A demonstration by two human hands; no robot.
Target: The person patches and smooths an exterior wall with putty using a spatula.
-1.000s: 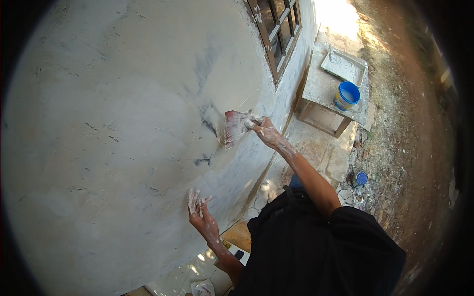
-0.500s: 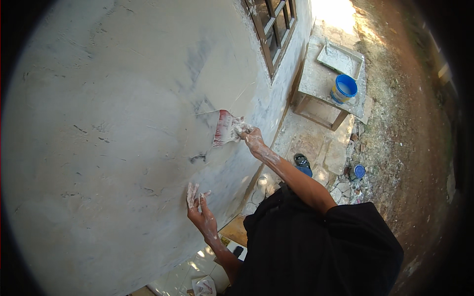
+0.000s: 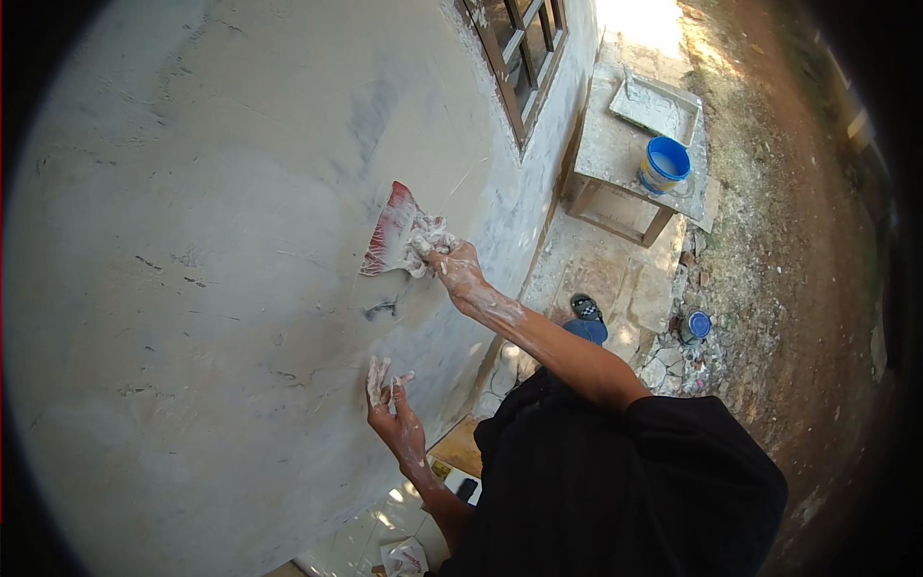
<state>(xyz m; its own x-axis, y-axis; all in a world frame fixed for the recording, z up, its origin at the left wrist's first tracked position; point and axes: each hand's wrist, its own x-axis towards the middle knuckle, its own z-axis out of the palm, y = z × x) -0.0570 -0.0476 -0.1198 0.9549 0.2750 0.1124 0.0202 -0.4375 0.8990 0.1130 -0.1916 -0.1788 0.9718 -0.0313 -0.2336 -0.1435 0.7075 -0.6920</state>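
Note:
My right hand grips a wide red scraper, its blade smeared and heaped with white paste, against the patchy grey-white wall. Dark scuffs show on the wall just below the blade. Lower down, my left hand is raised by the wall with its fingers apart and coated in white paste; it holds nothing. I cannot tell whether its fingertips touch the wall. White smears run along both forearms.
A barred window is set in the wall above. To the right, a worn table bears a paste-streaked tray and a blue bucket. A lidded can stands by broken paving beside a dirt path. My sandalled foot is below.
My right hand has moved up and left along the wall with the scraper, showing more of its red face. My foot has come into view. My left hand has barely moved.

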